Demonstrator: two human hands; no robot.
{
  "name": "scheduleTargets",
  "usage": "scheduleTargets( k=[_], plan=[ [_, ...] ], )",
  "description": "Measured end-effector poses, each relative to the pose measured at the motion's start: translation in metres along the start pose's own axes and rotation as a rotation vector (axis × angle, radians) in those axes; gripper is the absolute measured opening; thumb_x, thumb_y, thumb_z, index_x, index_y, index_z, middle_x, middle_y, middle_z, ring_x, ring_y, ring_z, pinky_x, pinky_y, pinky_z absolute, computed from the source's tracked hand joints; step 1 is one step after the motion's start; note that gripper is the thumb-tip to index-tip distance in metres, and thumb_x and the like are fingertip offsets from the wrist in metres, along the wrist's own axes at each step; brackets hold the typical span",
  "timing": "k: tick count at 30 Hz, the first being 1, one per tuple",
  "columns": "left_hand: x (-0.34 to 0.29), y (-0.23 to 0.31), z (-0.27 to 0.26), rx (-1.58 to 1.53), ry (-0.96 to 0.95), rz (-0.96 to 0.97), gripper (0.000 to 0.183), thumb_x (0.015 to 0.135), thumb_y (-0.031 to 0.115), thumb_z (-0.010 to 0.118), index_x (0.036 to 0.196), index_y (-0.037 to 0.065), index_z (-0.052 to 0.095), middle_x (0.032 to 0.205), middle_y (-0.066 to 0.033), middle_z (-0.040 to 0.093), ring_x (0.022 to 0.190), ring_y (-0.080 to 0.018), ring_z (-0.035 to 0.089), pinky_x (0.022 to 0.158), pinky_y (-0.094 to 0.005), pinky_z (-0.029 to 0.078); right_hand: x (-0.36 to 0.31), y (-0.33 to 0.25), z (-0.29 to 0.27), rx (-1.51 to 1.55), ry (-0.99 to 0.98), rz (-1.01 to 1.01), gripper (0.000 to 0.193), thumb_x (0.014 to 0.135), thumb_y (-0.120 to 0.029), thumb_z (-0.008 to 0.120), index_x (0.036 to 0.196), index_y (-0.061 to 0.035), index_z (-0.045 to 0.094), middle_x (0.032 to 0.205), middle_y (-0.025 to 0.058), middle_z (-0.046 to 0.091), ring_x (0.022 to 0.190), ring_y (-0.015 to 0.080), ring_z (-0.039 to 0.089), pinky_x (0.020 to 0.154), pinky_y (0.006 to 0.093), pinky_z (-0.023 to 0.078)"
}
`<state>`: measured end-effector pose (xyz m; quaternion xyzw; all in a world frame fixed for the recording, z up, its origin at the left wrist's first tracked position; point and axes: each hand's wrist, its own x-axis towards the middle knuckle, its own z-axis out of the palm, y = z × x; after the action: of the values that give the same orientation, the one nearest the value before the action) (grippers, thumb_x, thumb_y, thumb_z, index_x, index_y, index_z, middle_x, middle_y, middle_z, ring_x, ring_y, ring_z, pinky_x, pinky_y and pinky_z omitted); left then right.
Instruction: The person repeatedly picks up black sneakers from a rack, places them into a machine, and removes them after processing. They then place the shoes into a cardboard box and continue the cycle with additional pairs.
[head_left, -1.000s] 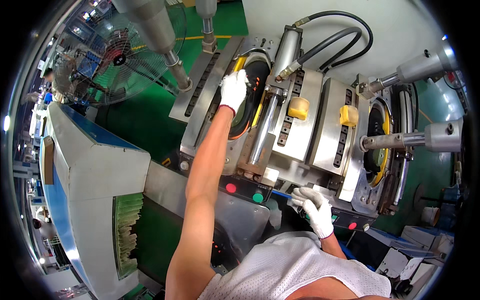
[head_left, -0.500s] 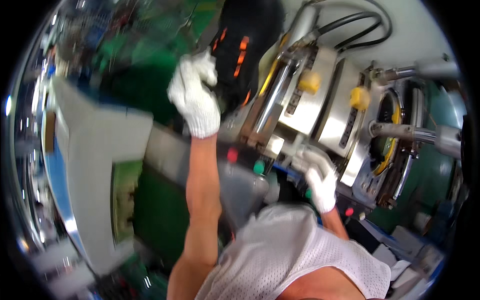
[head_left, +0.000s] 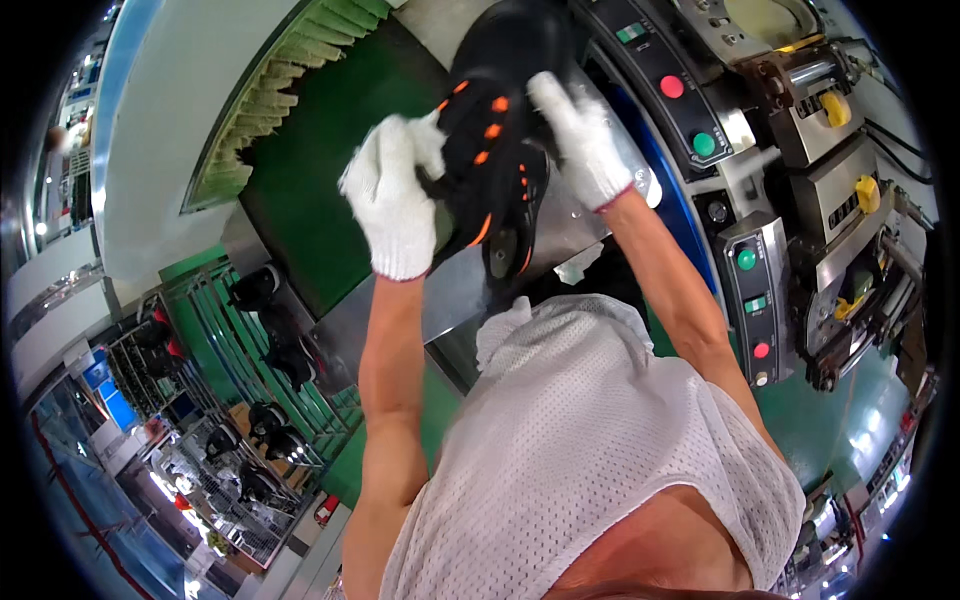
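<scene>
Both hands wear white knitted gloves and are apart from each other, one at each side of a black shoe (head_left: 520, 55) with orange marks; the left hand (head_left: 392, 190) has its fingers bent and is closed on the left side of this shoe; the right hand (head_left: 582, 140) has its fingers stretched along the right side, and they are a little blurred, so I cannot tell if they press on the shoe or are only just beside it.

The shoe is over the grey metal worktop (head_left: 375, 322), toward its right end; how high it is above the surface, I cannot tell; a second shoe (head_left: 533, 195), also black with orange, shows partly from under it, with its lower end close to the near edge of the worktop.

Past the right edge of the worktop stands a dark panel (head_left: 640, 68) with a red button (head_left: 671, 87) and a green button (head_left: 703, 144); nearer to the person is a second panel (head_left: 762, 300); behind these panels is a metal press (head_left: 820, 135) with yellow blocks (head_left: 867, 194); at the upper left, a pale machine (head_left: 165, 130) has a row of bristles (head_left: 275, 95); at the lower left, black shoes (head_left: 287, 445) rest on a rack (head_left: 225, 335).
</scene>
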<state>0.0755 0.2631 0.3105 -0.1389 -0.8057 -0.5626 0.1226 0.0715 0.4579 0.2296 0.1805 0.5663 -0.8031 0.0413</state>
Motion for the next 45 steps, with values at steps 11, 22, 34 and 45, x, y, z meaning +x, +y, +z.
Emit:
scheduleTargets(
  k=[11, 22, 34, 45],
  plan=[
    [-0.210, -0.209, -0.086, 0.297, 0.184, -0.582, 0.053, 0.105, 0.033, 0.044, 0.066, 0.001, 0.059, 0.063, -0.0115, 0.062, 0.061, -0.0235, 0.059, 0.064, -0.0414, 0.046, -0.103, 0.144, -0.016, -0.828, 0.323, -0.026, 0.091, 0.078, -0.030, 0.082, 0.146, 0.0110, 0.037, 0.145, 0.0316, 0.047, 0.139, 0.0375, 0.046, 0.115, 0.0407, 0.038],
    [-0.259, -0.147, -0.102, 0.471, 0.172, -0.571, 0.070, 0.073, 0.024, 0.087, 0.129, 0.002, 0.052, 0.125, -0.0190, 0.060, 0.115, -0.0365, 0.057, 0.102, -0.0448, 0.044, -0.084, 0.208, 0.070, -1.103, 0.667, 0.008, 0.090, 0.070, -0.041, 0.083, 0.142, -0.0017, 0.046, 0.120, 0.0208, 0.067, 0.107, 0.0372, 0.068, 0.099, 0.0416, 0.050],
    [-0.219, -0.177, -0.133, 0.468, -0.169, -0.912, 0.087, 0.069, 0.042, 0.082, 0.135, -0.005, 0.051, 0.129, -0.0284, 0.062, 0.117, -0.0400, 0.063, 0.100, -0.0465, 0.050, -0.107, 0.183, -0.023, -0.515, 0.509, 0.073, 0.047, 0.073, -0.015, 0.085, 0.113, 0.0047, 0.068, 0.106, 0.0113, 0.073, 0.091, 0.0229, 0.069, 0.083, 0.0385, 0.055],
    [-0.166, -0.112, -0.089, -0.038, -0.475, -0.506, 0.054, 0.072, 0.001, 0.083, 0.121, 0.000, 0.059, 0.112, -0.0104, 0.068, 0.101, -0.0198, 0.064, 0.093, -0.0350, 0.051, -0.299, 0.119, -0.031, 0.117, 0.725, -0.039, 0.027, 0.086, -0.024, 0.076, 0.104, -0.0025, 0.074, 0.089, 0.0018, 0.070, 0.080, 0.0115, 0.060, 0.073, 0.0301, 0.049]
  ],
)
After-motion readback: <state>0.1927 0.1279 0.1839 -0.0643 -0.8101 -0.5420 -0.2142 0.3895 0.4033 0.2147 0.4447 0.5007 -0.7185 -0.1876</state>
